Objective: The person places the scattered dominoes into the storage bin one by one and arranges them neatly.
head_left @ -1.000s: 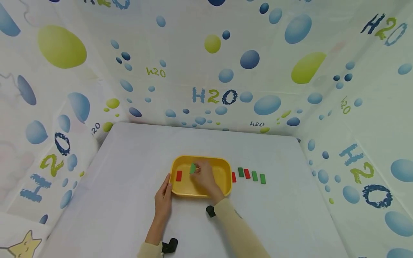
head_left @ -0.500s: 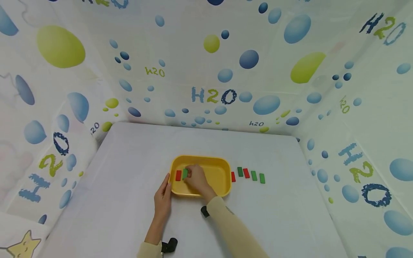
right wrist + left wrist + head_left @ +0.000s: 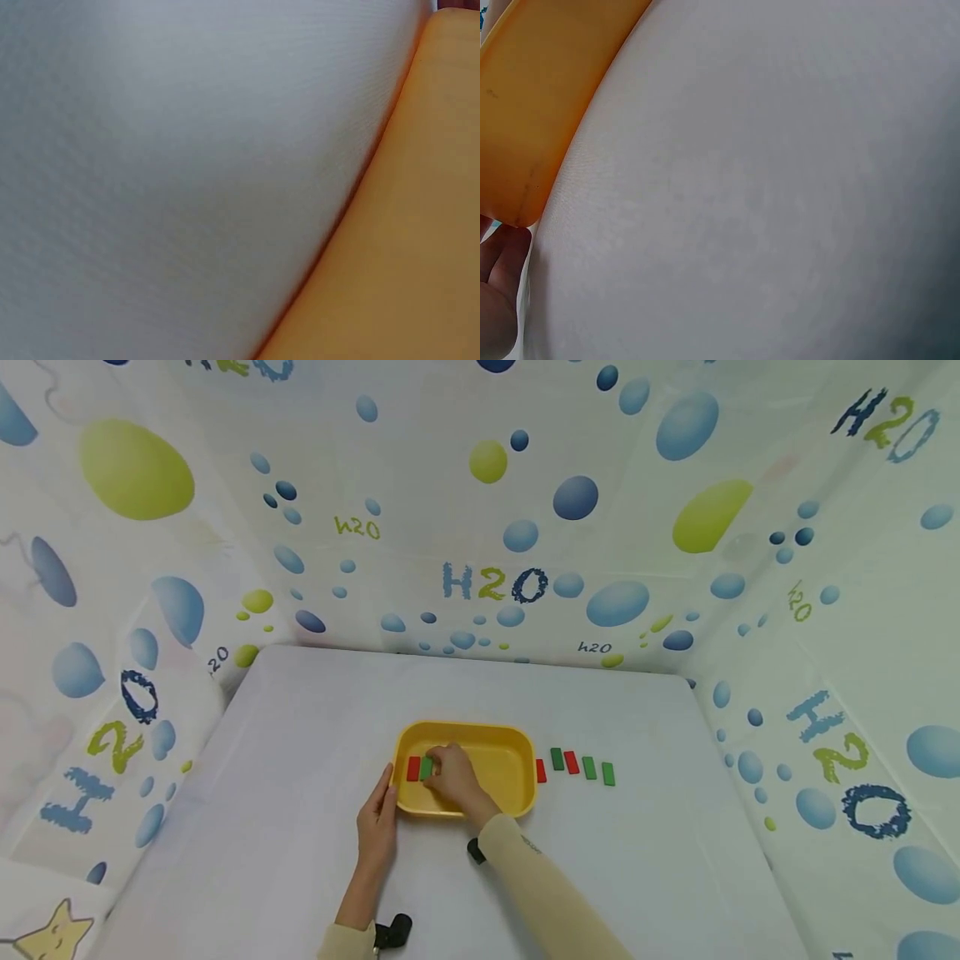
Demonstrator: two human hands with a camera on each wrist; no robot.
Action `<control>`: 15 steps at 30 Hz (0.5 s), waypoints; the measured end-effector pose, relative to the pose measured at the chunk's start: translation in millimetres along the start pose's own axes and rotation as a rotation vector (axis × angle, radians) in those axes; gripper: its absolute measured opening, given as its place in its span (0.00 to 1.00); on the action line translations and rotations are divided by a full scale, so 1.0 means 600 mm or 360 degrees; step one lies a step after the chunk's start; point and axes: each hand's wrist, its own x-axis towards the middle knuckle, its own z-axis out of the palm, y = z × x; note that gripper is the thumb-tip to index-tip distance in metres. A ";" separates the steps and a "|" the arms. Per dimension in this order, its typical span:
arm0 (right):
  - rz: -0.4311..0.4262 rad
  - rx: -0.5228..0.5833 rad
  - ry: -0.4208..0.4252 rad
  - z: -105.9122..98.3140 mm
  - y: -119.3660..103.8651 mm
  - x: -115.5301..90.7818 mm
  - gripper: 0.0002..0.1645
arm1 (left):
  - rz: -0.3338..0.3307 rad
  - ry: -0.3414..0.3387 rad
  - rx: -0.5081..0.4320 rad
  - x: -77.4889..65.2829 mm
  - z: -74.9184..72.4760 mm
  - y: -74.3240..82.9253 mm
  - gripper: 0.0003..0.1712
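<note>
In the head view, a yellow tray sits on the white table. My left hand rests along its left side, fingers nearly straight against the outer wall; in the left wrist view, the left hand's fingers touch the tray's corner. Inside the tray at the left lies a flat red rectangular block. Just right of it, my right hand pinches a flat green rectangular block at its ends, low in the tray. Part of the green block's right side is hidden by the fingers. The right wrist view shows only the tray's outer wall and tabletop.
Right of the tray stands a loose row of blocks: a red one by the tray wall, a dark green one, another red one, and two green ones. A patterned curtain surrounds the table.
My right hand has moved left and down in the tray, bringing the green block from a tilted position to beside the red block. The left hand has stayed on the tray's side.
</note>
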 end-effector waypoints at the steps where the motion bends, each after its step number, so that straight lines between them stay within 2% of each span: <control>1: 0.0007 -0.0005 -0.0011 0.000 0.000 0.001 0.27 | -0.0001 0.0000 -0.0006 0.000 0.000 0.001 0.26; 5: 0.0019 -0.0013 -0.0038 -0.001 0.000 0.002 0.28 | -0.0010 -0.0011 -0.0012 -0.001 -0.002 0.012 0.25; 12: -0.0002 -0.0007 -0.0035 -0.004 -0.003 -0.001 0.28 | -0.0006 -0.0039 0.0020 -0.017 -0.011 0.071 0.25; 15: 0.0004 -0.0016 -0.0040 -0.003 -0.002 0.000 0.28 | -0.0020 -0.0039 0.0033 -0.019 -0.011 0.078 0.25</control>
